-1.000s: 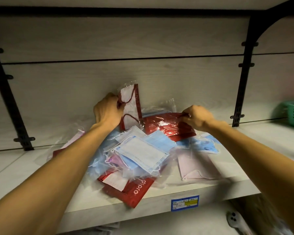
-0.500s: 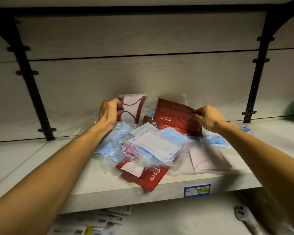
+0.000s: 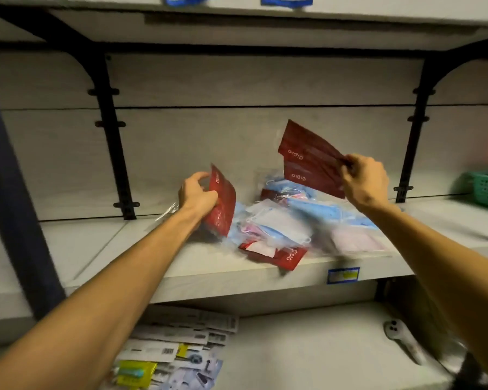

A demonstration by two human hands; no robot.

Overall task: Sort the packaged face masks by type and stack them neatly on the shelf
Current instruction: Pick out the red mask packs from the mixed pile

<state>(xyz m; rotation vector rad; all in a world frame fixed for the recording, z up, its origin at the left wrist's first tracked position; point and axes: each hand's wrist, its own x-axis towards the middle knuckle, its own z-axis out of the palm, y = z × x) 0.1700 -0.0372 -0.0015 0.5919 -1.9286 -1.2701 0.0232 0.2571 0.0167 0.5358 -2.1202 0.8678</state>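
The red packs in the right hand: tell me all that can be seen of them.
The red packs are flat, glossy, dark red packets, fanned so at least two overlap, each printed with a small white logo. The right hand pinches them at their right edge and holds them in the air, tilted, above the loose pile of masks on the shelf. Nothing else touches them. Their exact count is unclear.

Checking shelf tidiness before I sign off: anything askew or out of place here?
Yes. The mask packets lie in a mixed, overlapping heap, blue, pink and white together, and one red packet juts over the shelf front edge.
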